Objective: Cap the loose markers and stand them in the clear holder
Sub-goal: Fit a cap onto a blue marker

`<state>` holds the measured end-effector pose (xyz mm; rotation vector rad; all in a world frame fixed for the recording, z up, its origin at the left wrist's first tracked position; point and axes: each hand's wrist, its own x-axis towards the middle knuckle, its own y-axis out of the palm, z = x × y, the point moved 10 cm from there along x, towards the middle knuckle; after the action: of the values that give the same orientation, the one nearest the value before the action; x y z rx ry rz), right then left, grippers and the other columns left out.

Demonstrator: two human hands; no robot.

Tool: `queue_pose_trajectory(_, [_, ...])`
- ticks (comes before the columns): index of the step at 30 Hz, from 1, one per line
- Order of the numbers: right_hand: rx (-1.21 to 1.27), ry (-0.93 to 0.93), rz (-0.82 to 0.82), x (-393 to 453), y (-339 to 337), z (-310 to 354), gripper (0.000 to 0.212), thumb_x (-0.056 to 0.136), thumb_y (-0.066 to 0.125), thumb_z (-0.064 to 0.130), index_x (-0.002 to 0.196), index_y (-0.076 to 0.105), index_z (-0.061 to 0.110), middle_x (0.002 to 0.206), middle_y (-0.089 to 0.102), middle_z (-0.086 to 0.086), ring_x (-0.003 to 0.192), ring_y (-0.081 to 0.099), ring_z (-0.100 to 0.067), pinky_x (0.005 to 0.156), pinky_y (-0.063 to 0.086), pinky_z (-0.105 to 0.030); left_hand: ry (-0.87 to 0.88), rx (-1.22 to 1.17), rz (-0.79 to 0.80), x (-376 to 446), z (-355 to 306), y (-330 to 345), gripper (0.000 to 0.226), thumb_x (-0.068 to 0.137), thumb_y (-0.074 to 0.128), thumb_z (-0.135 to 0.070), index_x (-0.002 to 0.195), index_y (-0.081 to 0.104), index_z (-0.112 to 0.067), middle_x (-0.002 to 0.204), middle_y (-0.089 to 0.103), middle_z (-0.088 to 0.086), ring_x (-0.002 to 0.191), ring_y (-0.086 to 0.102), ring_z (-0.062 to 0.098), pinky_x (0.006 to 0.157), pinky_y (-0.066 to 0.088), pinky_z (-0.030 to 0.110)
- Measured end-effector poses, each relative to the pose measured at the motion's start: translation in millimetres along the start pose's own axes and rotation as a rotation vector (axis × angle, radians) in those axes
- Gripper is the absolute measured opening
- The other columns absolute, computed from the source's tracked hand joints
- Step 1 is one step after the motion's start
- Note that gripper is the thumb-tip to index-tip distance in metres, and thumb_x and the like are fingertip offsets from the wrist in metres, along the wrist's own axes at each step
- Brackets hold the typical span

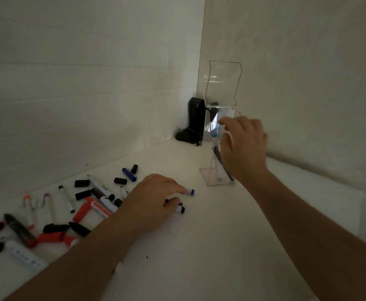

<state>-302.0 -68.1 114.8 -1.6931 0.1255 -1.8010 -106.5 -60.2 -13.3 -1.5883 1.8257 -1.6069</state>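
Dropping step: your right hand (244, 146) is at the clear holder (220, 118), fingers spread loosely beside its upper pocket; whether that grip has hold of anything you cannot tell, so let the marker slide straight down before you draw away.
Left grip: your left hand (154, 200) lies curled over two markers (183, 208) on the bench (199, 246), closed lightly on them; lift one only.
Holder contents: two markers (218, 168) lean inside, just below your right grip.
Loose pile: uncapped markers and stray caps (86, 200) lie scattered beyond your left grip, on its outer side.
Look: white barrels, black, red, blue and orange caps.
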Motion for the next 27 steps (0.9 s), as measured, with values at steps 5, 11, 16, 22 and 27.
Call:
queue_pose_trajectory(5, [0.341, -0.137, 0.41, -13, 54, 83, 0.03, 0.096, 0.058, 0.017, 0.125, 0.062, 0.024, 0.098, 0.056, 0.009, 0.078, 0.049, -0.004, 0.071, 0.04, -0.019, -0.164, 0.155, -0.032, 8, 15, -30, 0.032, 0.096, 0.055, -0.017, 0.115, 0.073, -0.036, 0.11, 0.07, -0.011, 0.105, 0.058, 0.013, 0.098, 0.048, 0.034])
queue_pose_trajectory(11, [0.278, 0.133, 0.832, -64, 147, 71, 0.046, 0.091, 0.064, 0.054, 0.131, 0.058, 0.032, 0.119, 0.056, 0.004, 0.1, 0.054, -0.013, 0.081, 0.044, -0.027, -0.537, 0.127, -0.192, -12, 77, -88, 0.053, 0.081, 0.048, 0.01, 0.102, 0.074, -0.031, 0.1, 0.068, -0.008, 0.095, 0.061, 0.014, 0.084, 0.053, 0.03])
queue_pose_trajectory(16, [0.241, 0.109, 0.904, -83, 163, 71, 0.051, 0.091, 0.063, 0.056, 0.135, 0.056, 0.031, 0.125, 0.054, 0.002, 0.107, 0.056, -0.017, 0.086, 0.05, -0.032, -0.632, 0.142, -0.184, -5, 113, -101, 0.037, 0.091, 0.05, -0.007, 0.108, 0.071, -0.033, 0.103, 0.065, -0.007, 0.08, 0.063, 0.011, 0.075, 0.057, 0.031])
queue_pose_trajectory(22, [0.226, 0.105, 0.849, -81, 163, 68, 0.031, 0.097, 0.059, 0.041, 0.116, 0.072, 0.021, 0.103, 0.061, -0.001, 0.089, 0.06, -0.017, 0.08, 0.055, -0.032, -0.651, 0.261, 0.063, 36, 137, -59, 0.036, 0.092, 0.054, -0.04, 0.126, 0.064, -0.037, 0.119, 0.07, -0.004, 0.097, 0.066, 0.02, 0.091, 0.056, 0.038])
queue_pose_trajectory(27, [0.304, 0.144, 0.815, -79, 164, 62, 0.028, 0.098, 0.057, 0.041, 0.114, 0.072, 0.023, 0.096, 0.063, 0.003, 0.08, 0.057, -0.01, 0.07, 0.048, -0.025, -0.608, 0.503, 0.212, 54, 142, -37, 0.039, 0.097, 0.048, -0.043, 0.134, 0.06, -0.04, 0.138, 0.061, -0.001, 0.122, 0.054, 0.029, 0.101, 0.047, 0.041])
